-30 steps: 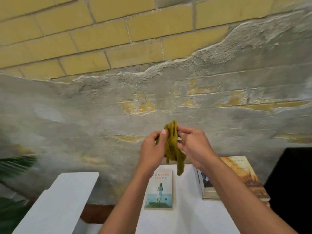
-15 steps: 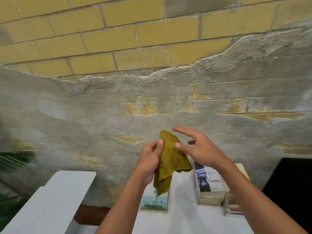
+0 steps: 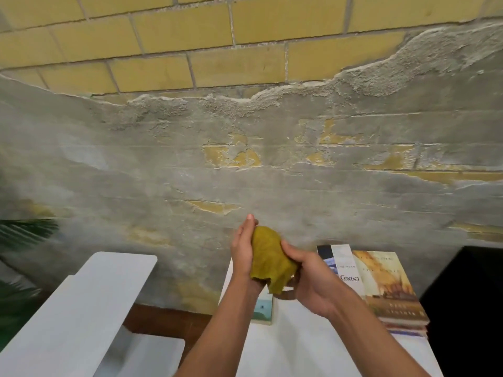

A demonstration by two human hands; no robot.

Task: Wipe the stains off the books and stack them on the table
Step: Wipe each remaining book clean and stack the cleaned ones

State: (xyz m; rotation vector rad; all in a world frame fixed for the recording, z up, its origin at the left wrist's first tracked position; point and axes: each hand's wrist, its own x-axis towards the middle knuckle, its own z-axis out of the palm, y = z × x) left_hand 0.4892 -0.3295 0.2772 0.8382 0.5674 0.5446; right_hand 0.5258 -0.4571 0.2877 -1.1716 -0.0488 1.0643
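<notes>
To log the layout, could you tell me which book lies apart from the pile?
The pale blue-covered paperback, alone beneath the left hand; the others sit piled at right.

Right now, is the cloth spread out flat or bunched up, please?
Bunched up: the olive cloth is gathered into a wad between the left hand and right hand.

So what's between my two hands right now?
In the head view, the yellow-green cloth lies between the left hand and right hand, both touching it.
</notes>
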